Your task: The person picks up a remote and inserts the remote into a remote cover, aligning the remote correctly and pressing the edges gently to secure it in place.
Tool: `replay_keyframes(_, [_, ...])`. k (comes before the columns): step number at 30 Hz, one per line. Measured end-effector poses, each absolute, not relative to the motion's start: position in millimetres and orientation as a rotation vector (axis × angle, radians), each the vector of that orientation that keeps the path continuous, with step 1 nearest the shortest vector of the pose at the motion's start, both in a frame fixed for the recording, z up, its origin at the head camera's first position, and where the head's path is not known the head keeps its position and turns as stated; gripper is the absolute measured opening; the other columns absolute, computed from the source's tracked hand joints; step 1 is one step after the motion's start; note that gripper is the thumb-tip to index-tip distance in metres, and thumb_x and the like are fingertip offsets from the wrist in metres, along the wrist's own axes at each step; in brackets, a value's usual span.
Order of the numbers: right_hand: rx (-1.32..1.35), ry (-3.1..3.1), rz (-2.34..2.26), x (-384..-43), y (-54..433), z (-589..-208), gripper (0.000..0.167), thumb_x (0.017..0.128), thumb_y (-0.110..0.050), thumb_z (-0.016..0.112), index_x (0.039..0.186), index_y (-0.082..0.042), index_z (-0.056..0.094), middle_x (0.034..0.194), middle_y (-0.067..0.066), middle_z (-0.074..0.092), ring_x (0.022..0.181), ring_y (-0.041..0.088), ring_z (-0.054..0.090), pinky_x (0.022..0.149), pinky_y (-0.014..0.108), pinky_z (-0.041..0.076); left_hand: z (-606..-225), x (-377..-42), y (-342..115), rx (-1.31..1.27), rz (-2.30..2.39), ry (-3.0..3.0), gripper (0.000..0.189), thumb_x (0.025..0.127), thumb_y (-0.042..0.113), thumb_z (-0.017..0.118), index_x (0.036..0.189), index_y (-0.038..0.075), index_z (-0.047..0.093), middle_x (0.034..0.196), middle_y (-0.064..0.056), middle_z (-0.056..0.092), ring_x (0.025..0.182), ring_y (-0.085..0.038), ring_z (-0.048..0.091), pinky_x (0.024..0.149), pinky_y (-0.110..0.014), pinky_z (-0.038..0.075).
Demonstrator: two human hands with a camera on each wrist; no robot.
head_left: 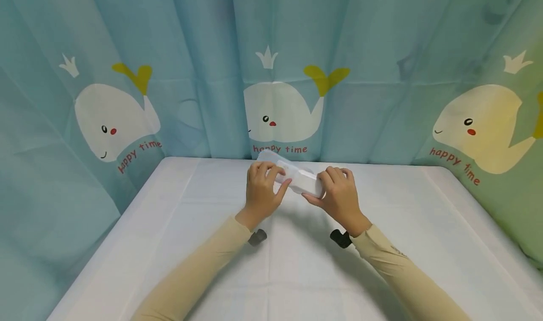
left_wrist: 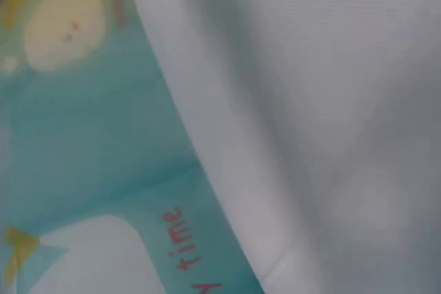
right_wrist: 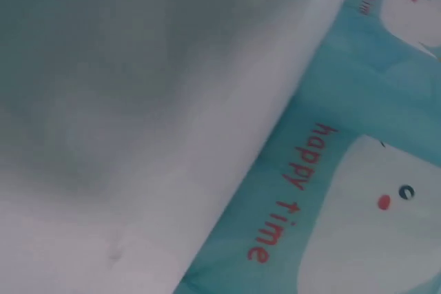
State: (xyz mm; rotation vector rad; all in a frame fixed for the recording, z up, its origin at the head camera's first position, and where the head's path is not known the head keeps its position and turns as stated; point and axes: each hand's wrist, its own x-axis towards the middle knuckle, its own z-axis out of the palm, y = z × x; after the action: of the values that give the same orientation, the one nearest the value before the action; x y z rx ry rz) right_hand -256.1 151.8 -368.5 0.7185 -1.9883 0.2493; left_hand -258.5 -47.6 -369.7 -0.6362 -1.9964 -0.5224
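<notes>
Both hands hold a white oblong box-like thing above the far middle of the table. Its upper left end looks translucent, and its exact kind is unclear. The left hand grips it near that end, with curled fingers over the top and the thumb underneath. At the lower right end, the right hand pinches it between fingers and thumb. The thing slants down from left to right. Parts of both ends are covered by fingers. Neither wrist view plainly shows the hands' grip.
A white cloth covers the table. Behind it hangs a blue-green curtain with printed whales, close to the table's back edge. Small dark devices sit under each wrist.
</notes>
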Motion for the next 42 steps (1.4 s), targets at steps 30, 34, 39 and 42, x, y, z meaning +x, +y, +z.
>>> replay_keyframes(30, [0.689,-2.059,0.466,-249,151,-352,0.047,0.06,-0.032,0.085,0.085,0.001,0.063,0.078,0.013,0.059,0.071,0.027,0.056,0.071,0.046,0.041,-364,-269,-68,-0.724,0.051,-1.698,0.031,0.074,0.016,0.078,0.103,0.016,0.067,0.102,0.001,0.063,0.096,-0.016,0.051,0.089,-0.037,0.036])
replay_keyframes(34, [0.73,-2.133,0.468,-249,153,-351,0.033,0.073,-0.027,0.076,0.089,0.0,0.065,0.082,0.013,0.065,0.078,0.029,0.06,0.075,0.047,0.042,-360,-270,-67,-0.723,0.057,-1.743,0.019,0.077,0.019,0.075,0.094,0.016,0.069,0.093,0.004,0.069,0.093,-0.014,0.057,0.092,-0.039,0.034])
replay_keyframes(39, [0.781,-2.194,0.415,-248,158,-350,0.027,0.085,-0.025,0.067,0.097,-0.002,0.066,0.087,0.013,0.069,0.084,0.029,0.064,0.082,0.049,0.043,-353,-269,-66,-0.733,-0.062,-1.908,0.022,0.078,0.022,0.074,0.098,0.017,0.069,0.094,0.002,0.069,0.094,-0.017,0.057,0.093,-0.045,0.03])
replay_keyframes(42, [0.753,-2.243,0.438,-247,157,-350,0.025,0.089,-0.024,0.061,0.096,0.0,0.063,0.082,0.014,0.068,0.081,0.029,0.064,0.083,0.049,0.043,-350,-268,-66,-0.778,-0.088,-1.983,0.024,0.082,0.018,0.07,0.106,0.016,0.068,0.098,0.0,0.067,0.098,-0.019,0.055,0.094,-0.047,0.027])
